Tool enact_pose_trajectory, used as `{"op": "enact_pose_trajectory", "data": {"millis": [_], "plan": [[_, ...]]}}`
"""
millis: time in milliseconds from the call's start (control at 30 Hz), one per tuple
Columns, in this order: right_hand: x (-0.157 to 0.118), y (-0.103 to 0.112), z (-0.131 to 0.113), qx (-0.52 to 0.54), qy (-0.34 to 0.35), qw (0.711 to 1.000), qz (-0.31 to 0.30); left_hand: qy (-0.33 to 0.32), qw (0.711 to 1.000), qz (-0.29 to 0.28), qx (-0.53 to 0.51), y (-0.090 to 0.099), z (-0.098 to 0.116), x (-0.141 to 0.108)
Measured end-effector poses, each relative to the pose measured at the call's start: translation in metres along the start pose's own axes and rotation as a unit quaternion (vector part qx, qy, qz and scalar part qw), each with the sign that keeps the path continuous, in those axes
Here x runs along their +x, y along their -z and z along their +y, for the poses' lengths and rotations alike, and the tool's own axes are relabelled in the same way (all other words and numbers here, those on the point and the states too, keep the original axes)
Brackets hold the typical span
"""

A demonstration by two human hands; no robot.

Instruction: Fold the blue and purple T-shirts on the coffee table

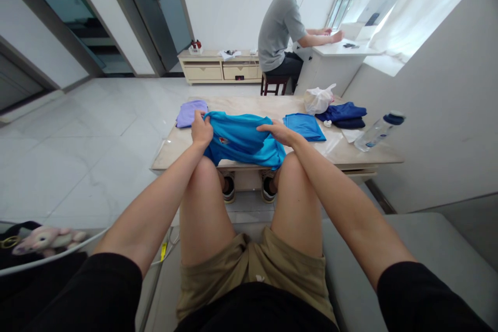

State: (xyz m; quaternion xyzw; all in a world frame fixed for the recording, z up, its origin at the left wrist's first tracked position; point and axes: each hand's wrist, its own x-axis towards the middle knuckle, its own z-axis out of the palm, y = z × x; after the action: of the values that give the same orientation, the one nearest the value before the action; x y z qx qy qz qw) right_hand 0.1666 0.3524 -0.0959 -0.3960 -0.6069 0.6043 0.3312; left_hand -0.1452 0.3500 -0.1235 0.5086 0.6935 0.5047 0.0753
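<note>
Your left hand (201, 129) and right hand (282, 132), each grip pinched closed on the bright blue garment (241, 134), cloth spread between them at the near edge of the bench (169, 153), purple cloth (190, 112) beside your left, folded blue cloth (304, 127) near your right

No word, number or brand name can be read. The bright blue garment (243, 135) carries a small red-and-white emblem (223, 140), too small to make out. To the right of the garment, the clear bottle (376, 134) bears blue markings (371, 143), likewise illegible. On the near side of the garment, the khaki shorts (210, 280) show a small white mark (260, 278), its shape unclear.
</note>
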Motion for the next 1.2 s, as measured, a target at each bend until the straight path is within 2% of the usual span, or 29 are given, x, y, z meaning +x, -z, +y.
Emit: {"op": "enact_pose_trajectory", "data": {"millis": [100, 167, 300, 400, 467, 500, 533, 633, 667, 733, 833, 900, 967, 1033, 1100, 1167, 1200], "plan": [[-0.001, 0.0, -0.001, 0.1, -0.051, 0.993, -0.036, 0.017, 0.995, -0.062, 0.07, 0.001, 0.0, -0.003], [-0.003, 0.0, -0.004, 0.135, -0.082, 0.987, -0.039, 0.033, 0.989, -0.087, 0.114, 0.001, 0.0, -0.005], [-0.006, 0.002, -0.008, 0.149, -0.048, 0.988, 0.005, 0.05, 0.983, -0.103, 0.142, 0.003, 0.0, -0.006], [-0.003, 0.006, -0.002, 0.083, -0.01, 0.996, 0.009, 0.051, 0.983, -0.108, 0.138, 0.005, -0.004, -0.003], [-0.001, 0.01, 0.005, -0.052, 0.017, 0.997, 0.046, 0.054, 0.983, -0.108, 0.137, 0.007, -0.008, -0.001], [0.001, 0.011, 0.008, -0.149, 0.031, 0.985, 0.077, 0.056, 0.983, -0.107, 0.138, 0.008, -0.01, 0.0], [0.002, 0.013, 0.011, -0.253, 0.042, 0.96, 0.109, 0.055, 0.983, -0.107, 0.139, 0.009, -0.012, 0.001], [0.003, 0.013, 0.015, -0.486, 0.041, 0.855, 0.176, 0.037, 0.986, -0.114, 0.118, 0.009, -0.015, 0.003], [0.004, 0.011, 0.015, -0.522, 0.037, 0.831, 0.188, 0.024, 0.987, -0.119, 0.102, 0.01, -0.015, 0.003], [0.004, 0.007, 0.012, -0.555, 0.033, 0.803, 0.215, -0.008, 0.989, -0.132, 0.07, 0.01, -0.014, 0.003], [0.004, 0.002, 0.008, -0.562, 0.033, 0.788, 0.249, -0.042, 0.982, -0.181, 0.039, 0.014, -0.011, 0.0], [0.004, 0.002, 0.006, -0.555, 0.03, 0.785, 0.273, -0.043, 0.968, -0.246, 0.032, 0.018, -0.008, -0.003], [0.004, 0.003, 0.005, -0.543, 0.023, 0.783, 0.302, -0.024, 0.94, -0.338, 0.046, 0.022, -0.005, -0.008], [0.003, 0.005, 0.005, -0.529, 0.008, 0.782, 0.329, 0.003, 0.892, -0.443, 0.085, 0.024, -0.003, -0.012], [0.002, 0.006, 0.005, -0.516, -0.007, 0.784, 0.346, 0.02, 0.843, -0.519, 0.138, 0.024, -0.003, -0.015], [0.002, 0.008, 0.004, -0.503, -0.018, 0.788, 0.354, 0.024, 0.822, -0.54, 0.176, 0.022, -0.004, -0.016], [0.002, 0.009, 0.005, -0.494, -0.023, 0.792, 0.359, 0.027, 0.829, -0.529, 0.178, 0.021, -0.005, -0.015]]}}
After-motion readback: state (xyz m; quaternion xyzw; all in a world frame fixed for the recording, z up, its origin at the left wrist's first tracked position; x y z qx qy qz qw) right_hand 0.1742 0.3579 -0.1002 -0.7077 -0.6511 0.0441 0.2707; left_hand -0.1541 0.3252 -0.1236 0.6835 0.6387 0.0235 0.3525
